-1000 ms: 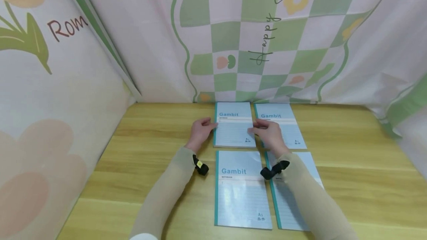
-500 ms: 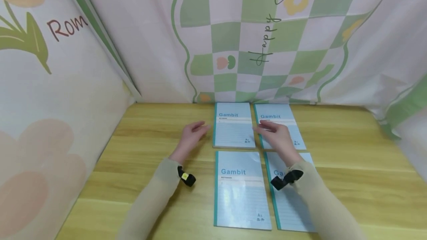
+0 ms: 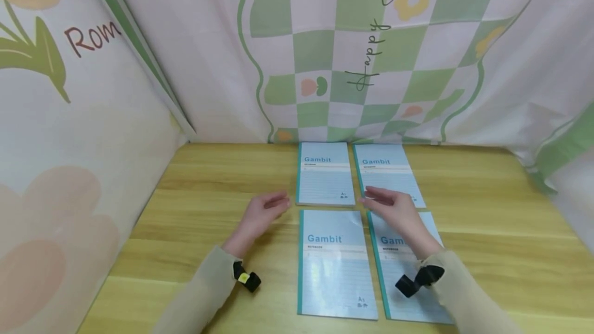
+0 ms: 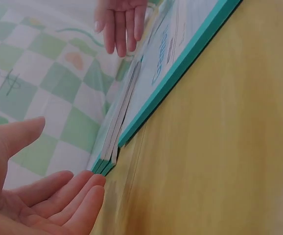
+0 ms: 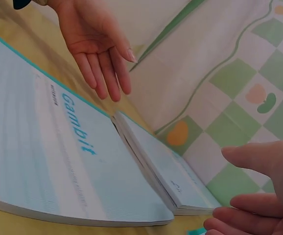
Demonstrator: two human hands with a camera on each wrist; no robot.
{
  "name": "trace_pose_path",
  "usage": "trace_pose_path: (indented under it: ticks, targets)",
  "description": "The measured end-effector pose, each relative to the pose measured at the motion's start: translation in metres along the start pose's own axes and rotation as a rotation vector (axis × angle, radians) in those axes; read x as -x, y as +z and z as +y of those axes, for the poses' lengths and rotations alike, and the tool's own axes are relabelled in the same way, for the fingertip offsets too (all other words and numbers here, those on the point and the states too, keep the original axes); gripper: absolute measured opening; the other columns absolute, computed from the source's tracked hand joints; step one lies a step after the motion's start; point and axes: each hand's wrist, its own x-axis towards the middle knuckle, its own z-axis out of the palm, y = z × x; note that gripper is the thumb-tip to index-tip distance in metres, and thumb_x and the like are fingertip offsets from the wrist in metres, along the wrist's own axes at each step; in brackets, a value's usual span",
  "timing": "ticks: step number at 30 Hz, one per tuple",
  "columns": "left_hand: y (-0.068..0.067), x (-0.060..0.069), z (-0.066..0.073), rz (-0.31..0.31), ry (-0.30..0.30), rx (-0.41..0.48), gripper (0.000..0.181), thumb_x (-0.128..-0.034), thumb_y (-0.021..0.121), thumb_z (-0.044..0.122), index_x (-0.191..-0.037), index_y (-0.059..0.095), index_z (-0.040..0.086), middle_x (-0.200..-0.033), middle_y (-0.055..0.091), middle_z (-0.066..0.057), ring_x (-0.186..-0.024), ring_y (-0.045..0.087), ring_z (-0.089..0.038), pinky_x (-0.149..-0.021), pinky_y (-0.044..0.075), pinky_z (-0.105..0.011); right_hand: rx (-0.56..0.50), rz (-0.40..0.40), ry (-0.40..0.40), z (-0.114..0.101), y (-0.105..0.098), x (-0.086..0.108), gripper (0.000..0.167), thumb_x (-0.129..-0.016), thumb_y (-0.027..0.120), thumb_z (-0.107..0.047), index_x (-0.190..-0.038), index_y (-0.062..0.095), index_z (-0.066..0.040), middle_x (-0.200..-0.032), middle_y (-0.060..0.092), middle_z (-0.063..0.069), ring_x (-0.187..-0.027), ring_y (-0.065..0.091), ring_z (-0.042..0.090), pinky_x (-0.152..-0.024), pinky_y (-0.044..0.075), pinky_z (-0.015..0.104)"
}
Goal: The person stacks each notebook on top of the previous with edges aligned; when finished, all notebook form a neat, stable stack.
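Observation:
Light blue Gambit notebooks with teal spines lie in two rows on the wooden table. My left hand [image 3: 260, 215] is just left of the back left notebook [image 3: 325, 182], apart from it, its fingers relaxed and holding nothing. Over the near part of the back right notebook [image 3: 389, 168] hovers my right hand [image 3: 399, 213], also holding nothing. The front left notebook [image 3: 336, 272] lies between the forearms. My right wrist partly covers the front right notebook [image 3: 403, 293]. In the left wrist view, the back left notebook [image 4: 114, 129] shows stacked layers at its edge.
A checked green and white curtain [image 3: 315, 50] hangs right behind the table's back edge. Another printed curtain [image 3: 93, 143] borders the left side. Bare wooden table [image 3: 501, 231] extends to the right of the notebooks. A black strap device [image 3: 246, 277] sits on each wrist.
Both hands have left the sides of the back left notebook. They have drawn apart and back toward the person, while the notebooks have stayed nearly in place.

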Motion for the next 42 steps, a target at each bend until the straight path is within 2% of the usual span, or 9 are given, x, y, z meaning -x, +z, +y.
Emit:
trace_pose_path:
  ticks: [3, 12, 19, 27, 36, 42]
  targets:
    - [0.002, 0.010, -0.001, -0.038, 0.000, 0.003, 0.053, -0.0995, 0.069, 0.029, -0.141, 0.057, 0.000, -0.132, 0.065, -0.013, -0.123, 0.060, -0.028, -0.102, 0.051, -0.039, 0.023, -0.012, -0.015, 0.003, 0.001, 0.010, 0.076, -0.092, 0.072, -0.053, -0.151, 0.049, -0.012, -0.148, 0.054, 0.012, -0.135, 0.049, 0.033, -0.112, 0.038, 0.053]
    - [0.008, 0.031, -0.011, -0.080, -0.028, -0.042, 0.054, -0.0964, 0.072, 0.032, -0.141, 0.059, 0.004, -0.133, 0.064, -0.011, -0.124, 0.059, -0.029, -0.104, 0.049, -0.044, 0.060, -0.037, -0.083, 0.009, 0.006, 0.033, 0.070, -0.094, 0.073, -0.046, -0.147, 0.052, -0.004, -0.142, 0.058, 0.016, -0.128, 0.057, 0.033, -0.106, 0.047, 0.048]
    - [0.014, 0.044, -0.015, -0.099, -0.035, -0.014, 0.056, -0.0945, 0.075, 0.033, -0.139, 0.060, 0.004, -0.131, 0.066, -0.010, -0.123, 0.060, -0.029, -0.107, 0.046, -0.048, 0.037, -0.040, -0.040, 0.016, 0.010, 0.044, 0.068, -0.091, 0.077, -0.042, -0.144, 0.056, -0.005, -0.137, 0.063, 0.012, -0.121, 0.062, 0.026, -0.101, 0.051, 0.042]
    - [0.019, 0.053, -0.016, -0.123, -0.041, 0.030, 0.059, -0.0933, 0.076, 0.031, -0.139, 0.058, -0.002, -0.130, 0.066, -0.014, -0.121, 0.062, -0.030, -0.105, 0.047, -0.046, -0.004, -0.063, -0.026, 0.023, 0.016, 0.054, 0.068, -0.089, 0.081, -0.034, -0.143, 0.056, -0.001, -0.134, 0.064, 0.015, -0.115, 0.066, 0.025, -0.098, 0.053, 0.040]
    - [0.025, 0.060, -0.019, -0.117, -0.043, 0.062, 0.060, -0.0939, 0.076, 0.030, -0.140, 0.056, -0.003, -0.135, 0.063, -0.015, -0.125, 0.059, -0.031, -0.106, 0.047, -0.045, -0.001, -0.066, -0.003, 0.023, 0.019, 0.060, 0.071, -0.086, 0.083, -0.040, -0.141, 0.059, -0.004, -0.135, 0.064, 0.012, -0.118, 0.065, 0.024, -0.103, 0.049, 0.044]
    - [0.030, 0.063, -0.020, -0.087, -0.034, 0.057, 0.058, -0.0935, 0.076, 0.027, -0.140, 0.057, -0.003, -0.134, 0.064, -0.015, -0.124, 0.060, -0.029, -0.104, 0.048, -0.042, 0.007, -0.065, 0.007, 0.024, 0.020, 0.060, 0.070, -0.087, 0.082, -0.041, -0.142, 0.059, -0.004, -0.137, 0.063, 0.010, -0.120, 0.064, 0.024, -0.102, 0.050, 0.043]
